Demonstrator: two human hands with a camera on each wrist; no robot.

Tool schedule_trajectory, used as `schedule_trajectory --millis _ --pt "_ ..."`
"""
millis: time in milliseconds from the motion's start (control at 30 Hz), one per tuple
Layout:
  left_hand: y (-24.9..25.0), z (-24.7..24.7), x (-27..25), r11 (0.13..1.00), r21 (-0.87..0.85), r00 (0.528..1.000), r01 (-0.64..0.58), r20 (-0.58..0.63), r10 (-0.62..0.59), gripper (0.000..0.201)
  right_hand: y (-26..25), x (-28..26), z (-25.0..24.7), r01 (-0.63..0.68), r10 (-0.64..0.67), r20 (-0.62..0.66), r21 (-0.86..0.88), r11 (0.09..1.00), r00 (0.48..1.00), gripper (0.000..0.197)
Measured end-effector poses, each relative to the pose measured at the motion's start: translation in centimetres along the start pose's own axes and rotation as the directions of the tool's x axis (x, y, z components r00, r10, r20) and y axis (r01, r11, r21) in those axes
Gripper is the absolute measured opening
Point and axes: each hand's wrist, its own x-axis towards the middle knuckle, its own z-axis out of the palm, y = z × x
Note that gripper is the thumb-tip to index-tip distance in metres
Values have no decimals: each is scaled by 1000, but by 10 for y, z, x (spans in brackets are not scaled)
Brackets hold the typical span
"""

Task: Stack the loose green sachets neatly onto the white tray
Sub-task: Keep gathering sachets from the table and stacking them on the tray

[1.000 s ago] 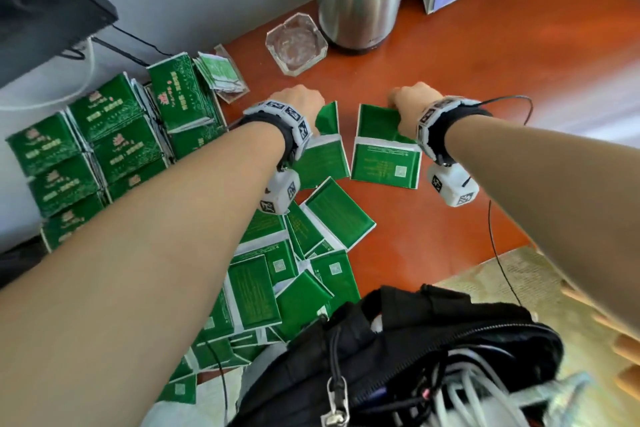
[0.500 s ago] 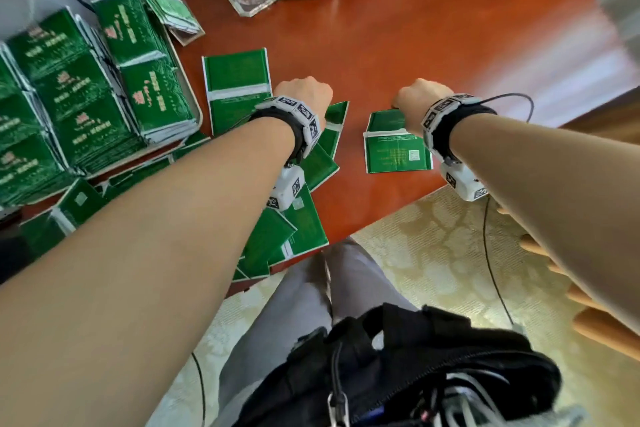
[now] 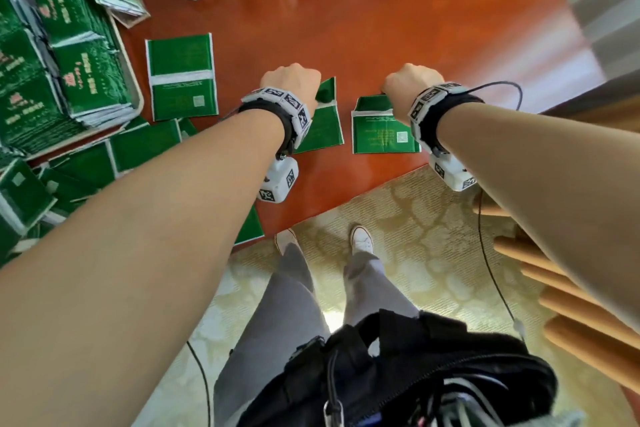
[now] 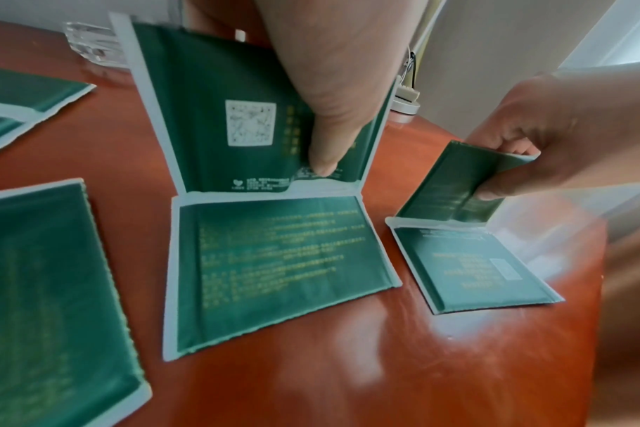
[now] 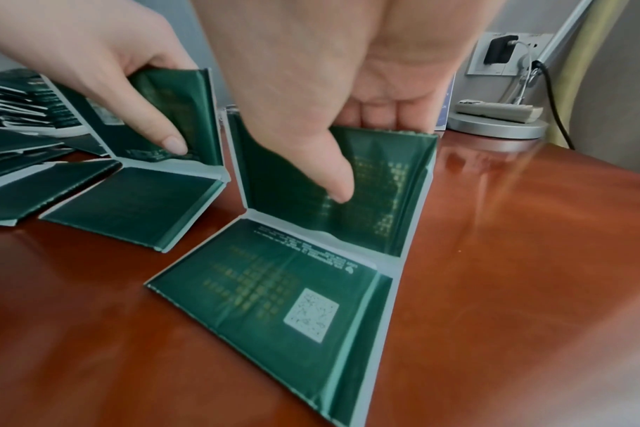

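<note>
Two joined green sachets (image 4: 271,185) are pinched by the left hand (image 3: 292,80), with the far half lifted up and the near half flat on the table (image 3: 398,24). Another joined pair (image 5: 311,237) is pinched the same way by the right hand (image 3: 407,81), just beside the first. More loose sachets (image 3: 181,76) are spread on the table to the left. Many sachets are stacked on the white tray (image 3: 133,80) at the far left.

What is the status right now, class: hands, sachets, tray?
Left hand pinching one sachet pair, right hand pinching another. Both half-lifted off the table. White tray stacked, reached unobstructed.
</note>
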Motion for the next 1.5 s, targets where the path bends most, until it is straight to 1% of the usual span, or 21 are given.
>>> schedule_trajectory --millis 167,300,333,367,433,467,500,567,700,800,867,900,967,1000,1067,1133,1200,1267,1300,1400,1500 --pt "25 9 -7 999 -26 999 43 11 -43 12 19 -2 -1 79 -79 -5 -46 996 997 20" --pt "36 21 -24 994 -90 998 68 10 -68 26 20 -8 17 138 -138 -20 12 990 990 23" --pt "38 27 -28 992 -105 998 68 7 -68 35 19 -9 25 149 -148 -40 48 988 988 29" --pt "41 36 -32 991 -116 998 60 3 -60 47 18 -9 37 160 -156 -56 84 983 986 42" --pt "50 56 -39 990 -137 999 41 26 -38 77 16 -11 65 192 -188 -45 133 972 981 78" --pt "54 68 -43 987 -157 998 46 45 -40 90 14 -13 80 215 -211 -39 153 965 977 91" --pt "58 81 -47 983 -175 998 55 52 -46 98 13 -15 94 232 -228 -46 175 957 973 99" --pt "65 105 -55 980 -191 998 55 6 -55 106 12 -20 118 264 -245 -115 205 942 963 106" --pt "85 137 -82 985 -173 989 7 -144 -32 108 15 -34 150 326 -292 -224 131 936 930 110" --pt "96 151 -100 984 -175 980 -3 -197 -32 111 17 -41 163 354 -313 -289 99 930 905 113" --pt "103 161 -111 984 -176 977 -3 -209 -34 110 13 -45 173 353 -317 -305 71 933 898 112" --pt "106 166 -116 984 -179 975 2 -216 -42 107 11 -47 179 349 -316 -316 53 936 895 108" --pt "113 177 -126 977 -211 967 24 -245 -77 99 7 -54 192 348 -317 -364 18 937 876 92" --pt "115 178 -129 970 -240 963 31 -253 -94 99 5 -57 195 349 -315 -389 16 937 866 85" --pt "118 177 -141 955 -296 970 32 -220 -101 100 0 -69 199 352 -311 -407 28 935 859 75" --pt "113 166 -153 945 -326 985 23 -154 -77 96 -4 -84 192 344 -307 -367 38 938 878 70" --pt "102 148 -166 953 -302 993 2 -113 -38 92 -7 -99 175 316 -298 -297 14 948 907 68" --pt "88 126 -180 955 -295 989 -10 -141 -33 91 -12 -118 153 277 -268 -268 -2 961 925 68" --pt "81 113 -188 952 -306 984 -7 -174 -49 91 -16 -127 139 259 -250 -286 -5 966 925 66" --pt "59 57 -217 959 -282 957 -9 -281 -74 86 -33 -156 87 217 -192 -406 15 976 893 60" --pt "31 -15 -255 985 -173 928 -19 -370 -47 80 -48 -197 15 205 -151 -553 37 978 820 50"
